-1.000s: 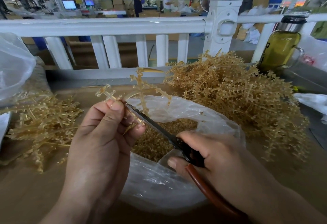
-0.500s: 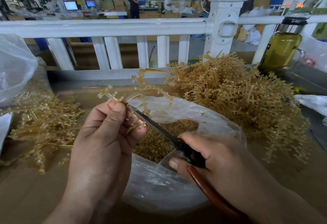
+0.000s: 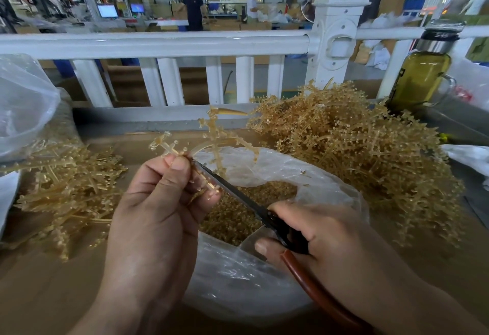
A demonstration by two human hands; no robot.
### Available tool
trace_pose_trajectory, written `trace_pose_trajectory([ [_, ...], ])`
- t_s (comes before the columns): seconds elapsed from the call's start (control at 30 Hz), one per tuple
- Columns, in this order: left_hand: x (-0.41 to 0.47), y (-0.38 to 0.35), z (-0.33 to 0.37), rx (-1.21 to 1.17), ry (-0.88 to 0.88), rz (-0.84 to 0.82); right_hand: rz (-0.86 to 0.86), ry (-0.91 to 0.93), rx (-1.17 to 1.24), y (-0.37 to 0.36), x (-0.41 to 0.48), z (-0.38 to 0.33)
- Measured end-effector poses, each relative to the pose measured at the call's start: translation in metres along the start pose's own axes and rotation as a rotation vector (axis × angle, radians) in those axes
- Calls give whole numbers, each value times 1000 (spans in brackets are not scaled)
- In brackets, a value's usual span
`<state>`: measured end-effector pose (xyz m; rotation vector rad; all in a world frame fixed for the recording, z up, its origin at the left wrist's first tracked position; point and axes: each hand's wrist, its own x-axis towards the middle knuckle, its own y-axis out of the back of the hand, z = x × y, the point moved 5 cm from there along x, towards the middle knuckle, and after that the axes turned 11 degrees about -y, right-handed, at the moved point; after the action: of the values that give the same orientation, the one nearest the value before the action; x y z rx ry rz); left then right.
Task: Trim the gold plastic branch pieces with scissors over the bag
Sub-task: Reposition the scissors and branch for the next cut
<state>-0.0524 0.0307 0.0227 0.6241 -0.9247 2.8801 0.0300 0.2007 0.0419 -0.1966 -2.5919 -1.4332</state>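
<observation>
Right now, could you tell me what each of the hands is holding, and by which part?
The left hand pinches a gold branch piece by its stem, near the lower end. The right hand grips the scissors by their handles.

Hemmed in on three sides, open toward 6 o'clock

Seen from the bag (image 3: 277, 170): a tall heap (image 3: 365, 154) crowds 2 o'clock, a lower pile (image 3: 66, 191) lies at 9, the fence (image 3: 164, 43) walls off 12, and a bottle (image 3: 420, 75) stands behind the heap. Bare table (image 3: 47, 295) at 7 leaves passage.
</observation>
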Motion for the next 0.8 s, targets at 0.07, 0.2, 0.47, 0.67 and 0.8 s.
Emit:
trace_pose_trajectory([
  [0.07, 0, 0, 0, 0, -3, 1, 1, -4, -5, 0, 0, 1],
  [0.2, 1, 0, 0, 4, -8, -3, 8, -18, 13, -1, 0, 3],
  [0.47, 1, 0, 1, 17, -8, -21, 25, -18, 10, -2, 0, 3],
  [0.67, -1, -1, 3, 65, -41, -19, 32, -27, 23, -1, 0, 4],
  [0.8, -2, -1, 5, 106, -81, -11, 27, -16, 7, -1, 0, 3],
])
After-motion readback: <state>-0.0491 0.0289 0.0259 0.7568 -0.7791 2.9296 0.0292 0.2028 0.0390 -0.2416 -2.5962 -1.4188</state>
